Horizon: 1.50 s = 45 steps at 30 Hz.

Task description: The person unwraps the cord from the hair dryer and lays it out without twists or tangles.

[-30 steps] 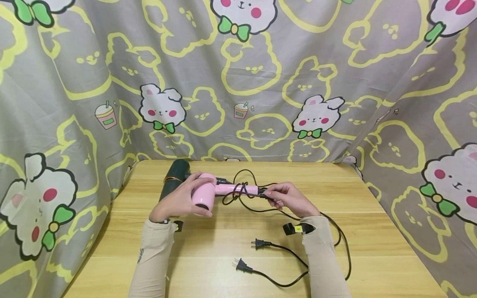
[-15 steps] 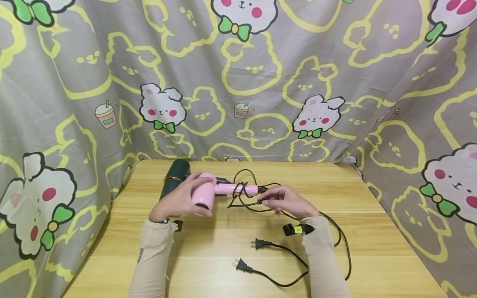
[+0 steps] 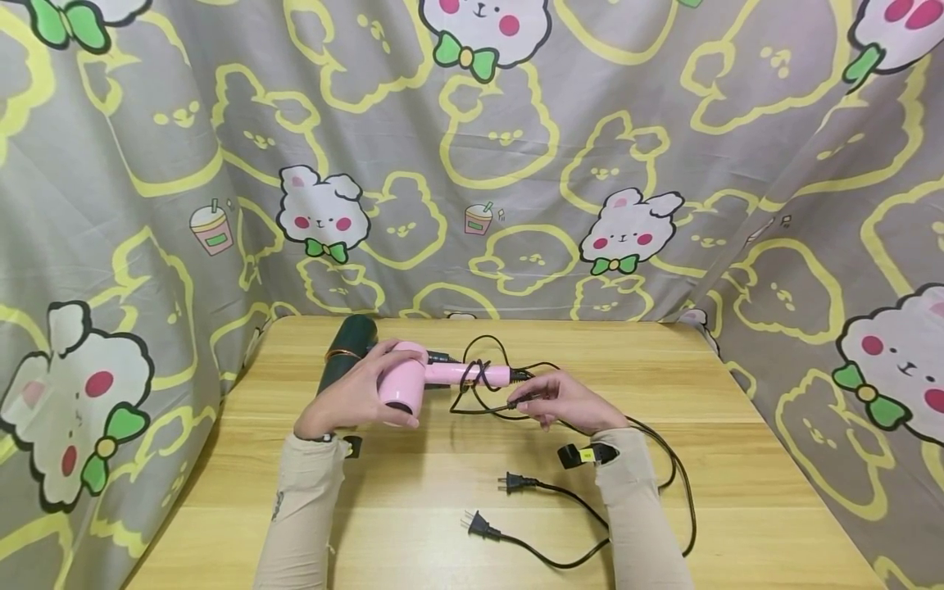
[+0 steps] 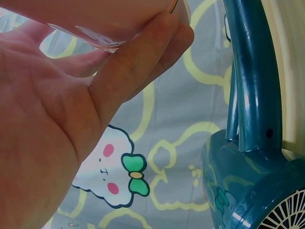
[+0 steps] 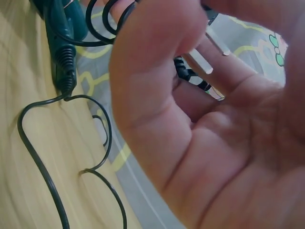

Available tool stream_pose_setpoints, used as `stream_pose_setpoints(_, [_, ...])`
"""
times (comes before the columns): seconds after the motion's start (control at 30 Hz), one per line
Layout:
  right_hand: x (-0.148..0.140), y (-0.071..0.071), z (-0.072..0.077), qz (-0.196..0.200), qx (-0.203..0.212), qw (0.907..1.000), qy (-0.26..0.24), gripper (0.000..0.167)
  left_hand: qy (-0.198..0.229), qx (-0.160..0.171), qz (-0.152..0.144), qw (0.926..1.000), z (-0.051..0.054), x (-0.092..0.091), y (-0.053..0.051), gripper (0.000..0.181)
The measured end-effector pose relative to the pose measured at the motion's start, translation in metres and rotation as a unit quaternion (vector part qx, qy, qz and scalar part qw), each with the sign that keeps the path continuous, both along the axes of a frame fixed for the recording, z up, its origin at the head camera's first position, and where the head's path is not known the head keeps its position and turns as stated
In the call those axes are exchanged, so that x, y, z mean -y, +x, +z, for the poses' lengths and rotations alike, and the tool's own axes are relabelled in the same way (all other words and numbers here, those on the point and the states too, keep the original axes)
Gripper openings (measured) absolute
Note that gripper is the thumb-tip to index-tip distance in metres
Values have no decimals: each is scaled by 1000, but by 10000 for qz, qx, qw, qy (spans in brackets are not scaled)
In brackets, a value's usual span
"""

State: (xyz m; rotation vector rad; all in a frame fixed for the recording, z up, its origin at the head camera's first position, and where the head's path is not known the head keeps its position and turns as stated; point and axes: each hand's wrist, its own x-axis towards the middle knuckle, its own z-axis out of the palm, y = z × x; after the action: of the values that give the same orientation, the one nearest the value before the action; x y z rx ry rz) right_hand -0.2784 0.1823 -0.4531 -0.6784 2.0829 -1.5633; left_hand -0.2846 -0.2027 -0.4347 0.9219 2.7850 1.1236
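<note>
My left hand point(image 3: 357, 395) grips the barrel of a pink hair dryer point(image 3: 404, 392), whose handle points right. A black cord point(image 3: 463, 410) is looped around that handle. Between thumb and fingers, my right hand point(image 3: 568, 403) pinches a black plug on this cord, just past the handle's end. Its metal prongs point(image 5: 199, 62) show in the right wrist view; the plug body is mostly hidden by the fingers. Behind the pink dryer lies a dark green hair dryer point(image 3: 347, 352), partly covered by my left hand. The left wrist view shows its handle point(image 4: 259, 71) close up.
Two more black plugs, one upper point(image 3: 521, 482) and one lower point(image 3: 481, 525), lie on the wooden table point(image 3: 413, 508) between my forearms. Their cords point(image 3: 689, 492) run under and around my right arm. A patterned curtain point(image 3: 516, 270) stands behind the table.
My right hand has drawn the plug slightly toward me, away from the handle. A cord loop at the handle now hangs looser and lower. The left hand and pink dryer have stayed put.
</note>
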Motion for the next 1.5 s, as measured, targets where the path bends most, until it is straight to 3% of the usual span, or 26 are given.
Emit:
stream_pose_setpoints(0.23, [2,-1,-2,-276,683,9973,16,37,-29,8,-27,10000,0,0,0,96])
stream_pose_setpoints(0.6, [1,-3,-4,-500,859,9950,-47,31,-71,-7,110,9999,2,1,1,97])
stream_pose_setpoints(0.73, [0,-6,-8,-746,837,9937,32,32,-60,-34,82,9999,2,1,2,98])
stream_pose_setpoints(0.93, [-1,-8,-12,-1413,989,9850,-104,32,24,-37,19,10000,3,1,2,99])
stream_pose_setpoints(1.2, [-2,-9,-12,-1628,1198,9770,-677,34,26,-131,-81,9999,2,0,0,97])
stream_pose_setpoints(1.5, [-4,-13,-16,-2240,1385,9578,-1155,40,-37,-83,-70,9999,4,-1,2,97])
